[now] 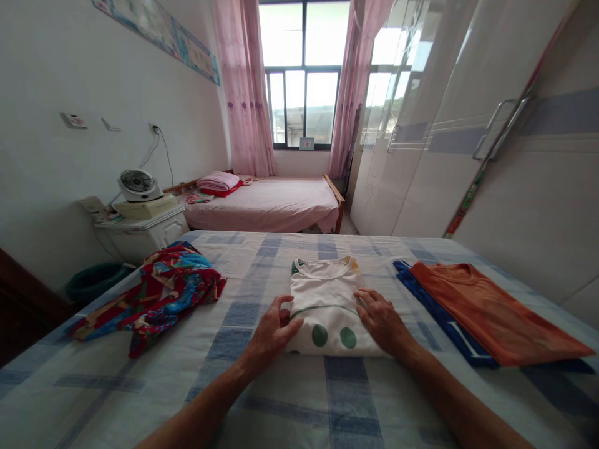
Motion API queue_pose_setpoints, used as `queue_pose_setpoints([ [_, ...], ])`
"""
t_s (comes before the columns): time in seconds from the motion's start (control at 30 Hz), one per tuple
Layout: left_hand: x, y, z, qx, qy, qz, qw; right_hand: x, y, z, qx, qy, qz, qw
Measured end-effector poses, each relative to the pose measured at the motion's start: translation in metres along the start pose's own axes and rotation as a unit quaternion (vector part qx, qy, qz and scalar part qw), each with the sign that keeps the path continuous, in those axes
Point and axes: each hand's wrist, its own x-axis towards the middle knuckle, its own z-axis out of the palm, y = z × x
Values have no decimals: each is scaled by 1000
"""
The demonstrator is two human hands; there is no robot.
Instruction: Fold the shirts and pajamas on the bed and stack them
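Observation:
A folded white T-shirt [322, 305] with green dots and a green curved line lies in front of me on the bed, its collar pointing away. My left hand [275, 324] rests at the shirt's left edge, fingers apart, the thumb over the fabric. On the opposite edge, my right hand [381, 318] lies with its fingers stretched flat on the cloth. Neither hand grips the shirt visibly. The lower side edges of the shirt are partly hidden by my hands.
A crumpled red and blue patterned garment [173, 287] lies to the left on the checked bedsheet [234, 393]. At right, a folded orange shirt [491, 312] sits over a blue garment [449, 330]. Beyond stand a pink-covered bed [281, 199], a nightstand with a fan [138, 184], and a wardrobe [430, 118].

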Motion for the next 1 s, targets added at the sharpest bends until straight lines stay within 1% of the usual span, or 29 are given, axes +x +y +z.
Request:
queue_pose_setpoints([
  [0.07, -2, -2, 1, -28, -44, -19, 998, 2, -1, -3, 0, -3, -2, 1000],
  [0.1, -3, -4, 2, -29, -51, -19, 998, 6, -2, -6, 1, -1, -4, 1000],
  [0.2, -3, -8, 2, -8, -45, -4, 999, 27, -16, -15, 19, 9, -21, 1000],
  [0.3, -2, -11, 1, -14, -52, 11, 998, 60, -41, -16, 59, 1, -54, 997],
  [0.37, -2, -12, 0, -38, -70, 16, 997, 85, -58, -8, 82, -23, -58, 995],
  [0.43, -2, -13, 0, -39, -79, 22, 996, 109, -71, 6, 95, -53, -48, 993],
  [0.53, -2, -13, 0, 10, -69, 35, 997, 139, -82, 31, 97, -79, -25, 992],
  [0.63, -2, -12, 0, 70, -47, 32, 996, 162, -85, 51, 88, -83, 2, 993],
  [0.73, -3, -8, 0, 111, -37, 20, 993, 176, -84, 61, 90, -92, 4, 992],
  [0.83, -4, -2, -1, 131, -36, 14, 991, 184, -84, 64, 104, -105, -9, 989],
  [0.9, -5, 1, -2, 142, -43, 9, 989, 186, -85, 66, 115, -95, -10, 989],
  [1.0, -5, 3, -3, 149, -60, -8, 987, 189, -87, 74, 120, -58, 9, 991],
])
